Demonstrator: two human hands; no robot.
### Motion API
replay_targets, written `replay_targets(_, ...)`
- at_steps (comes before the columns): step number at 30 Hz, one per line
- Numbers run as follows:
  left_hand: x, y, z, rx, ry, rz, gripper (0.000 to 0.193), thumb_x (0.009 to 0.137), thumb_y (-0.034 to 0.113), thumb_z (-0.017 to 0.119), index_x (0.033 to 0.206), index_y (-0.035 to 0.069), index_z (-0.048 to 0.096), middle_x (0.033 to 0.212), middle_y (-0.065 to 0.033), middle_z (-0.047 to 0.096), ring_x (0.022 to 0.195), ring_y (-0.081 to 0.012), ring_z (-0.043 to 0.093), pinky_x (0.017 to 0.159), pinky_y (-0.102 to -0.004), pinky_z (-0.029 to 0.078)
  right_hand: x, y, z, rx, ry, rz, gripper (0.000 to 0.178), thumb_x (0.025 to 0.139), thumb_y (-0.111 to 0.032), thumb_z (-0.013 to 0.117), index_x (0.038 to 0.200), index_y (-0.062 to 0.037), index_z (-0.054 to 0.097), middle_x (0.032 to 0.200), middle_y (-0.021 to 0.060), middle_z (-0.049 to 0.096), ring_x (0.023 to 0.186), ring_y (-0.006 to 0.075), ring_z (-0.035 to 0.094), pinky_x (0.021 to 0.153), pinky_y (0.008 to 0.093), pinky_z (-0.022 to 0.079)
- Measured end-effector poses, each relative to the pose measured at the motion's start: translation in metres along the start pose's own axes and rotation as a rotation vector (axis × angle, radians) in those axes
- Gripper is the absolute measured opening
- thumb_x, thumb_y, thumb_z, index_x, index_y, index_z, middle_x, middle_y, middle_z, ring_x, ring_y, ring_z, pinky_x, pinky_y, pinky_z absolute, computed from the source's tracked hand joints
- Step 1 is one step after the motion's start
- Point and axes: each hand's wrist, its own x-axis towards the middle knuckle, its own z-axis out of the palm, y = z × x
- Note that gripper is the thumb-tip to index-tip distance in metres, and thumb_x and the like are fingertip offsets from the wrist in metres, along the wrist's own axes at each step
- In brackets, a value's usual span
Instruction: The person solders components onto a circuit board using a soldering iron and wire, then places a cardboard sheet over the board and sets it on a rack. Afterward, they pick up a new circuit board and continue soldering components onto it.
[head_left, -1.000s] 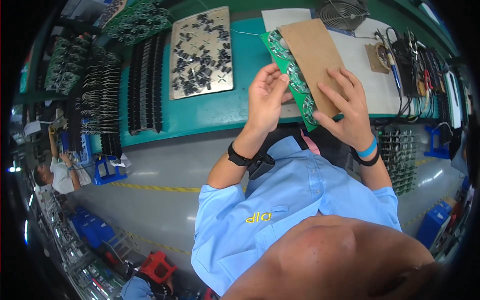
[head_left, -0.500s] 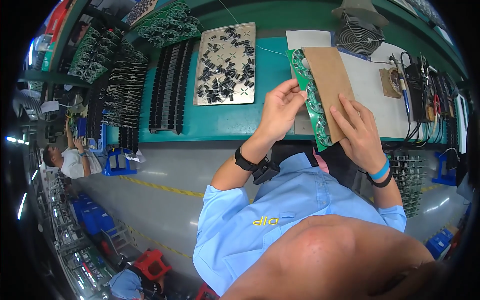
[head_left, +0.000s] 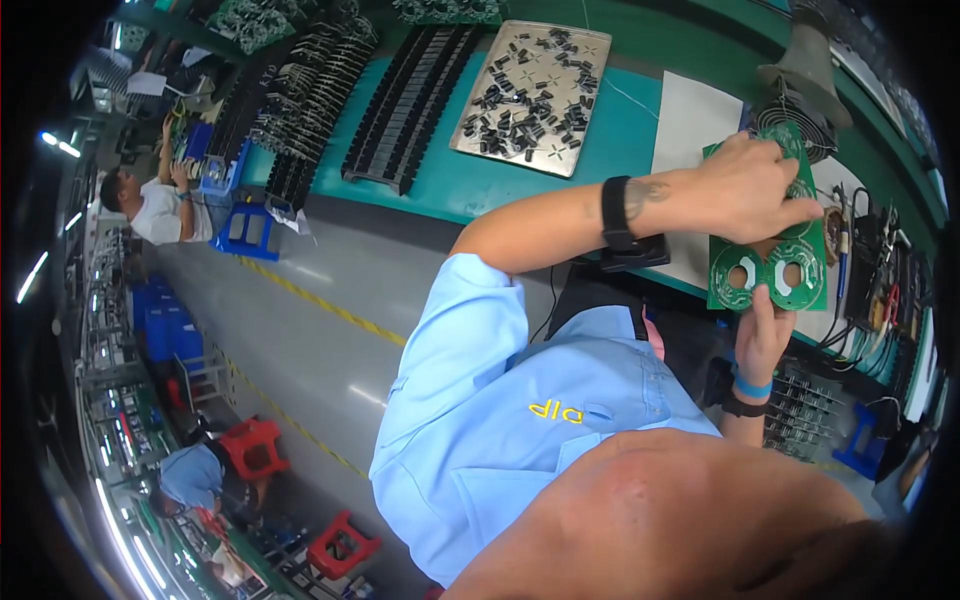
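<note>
A green circuit board panel (head_left: 814, 262) with round sections and cut-out holes is in my hands at the right side of the bench, its printed side up. My left hand (head_left: 752, 192) reaches across over its upper part, fingers curled down on it and thumb stretched to the right. From below, my right hand (head_left: 766, 335) grips the near edge, thumb on top and the other fingers mostly hidden underneath. A little brown shows by the left hand; whether it is the cardboard sheet I cannot tell.
A metal tray (head_left: 570, 168) of small black cylindrical parts lies on the green bench (head_left: 625, 135). Left of it stand black slotted racks (head_left: 405, 115). A fan (head_left: 800, 112) sits behind the panel; hand tools and cables (head_left: 885, 280) lie right. A co-worker (head_left: 155, 208) works far left.
The panel has been turned over with the cardboard, now showing its printed side. My left hand has moved right onto its top, and my right hand to its near edge. The view has shifted.
</note>
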Motion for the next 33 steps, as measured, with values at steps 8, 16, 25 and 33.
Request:
replay_targets(8,0.015,-0.014,0.040,0.038,-0.336,-0.135,0.085,0.102,0.066,0.053,0.148,-0.006,0.052,0.137,-0.0315,0.064,0.127,-0.0473,0.064,0.113,-0.0776,0.032,-0.003,0.012,0.011,0.672,0.092,0.103,0.047,0.115,-0.016,0.051,0.159,-0.0045,0.043,0.158,0.0111,0.054,0.145,0.0257,0.051,0.124,0.0470,0.038)
replay_targets(16,-0.010,-0.040,0.047,0.066,-0.136,0.039,0.076,0.103,0.048,0.065,0.152,-0.008,0.047,0.147,-0.0291,0.059,0.139,-0.0439,0.054,0.120,-0.0624,0.034,-0.016,0.020,0.009,0.692,0.024,0.219,0.046,0.115,-0.017,0.050,0.159,-0.0049,0.045,0.155,0.0133,0.057,0.141,0.0280,0.056,0.121,0.0475,0.043)
replay_targets(25,-0.070,-0.034,0.022,0.169,-0.043,0.018,0.065,0.101,0.021,0.070,0.155,-0.003,0.044,0.149,-0.0262,0.055,0.141,-0.0471,0.049,0.123,-0.0651,0.030,-0.053,0.002,-0.013,0.421,-0.102,0.458,0.051,0.113,-0.018,0.054,0.160,-0.0013,0.042,0.148,0.0182,0.061,0.126,0.0272,0.067,0.102,0.0404,0.057)
replay_targets(33,-0.091,-0.034,0.020,0.238,0.003,-0.073,0.060,0.104,0.022,0.066,0.155,-0.003,0.045,0.151,-0.0275,0.052,0.143,-0.0461,0.048,0.125,-0.0643,0.027,-0.042,0.001,0.003,0.634,-0.271,0.577,0.063,0.112,-0.014,0.056,0.168,-0.0048,0.030,0.153,0.0219,0.056,0.116,0.0287,0.071,0.096,0.0392,0.058)
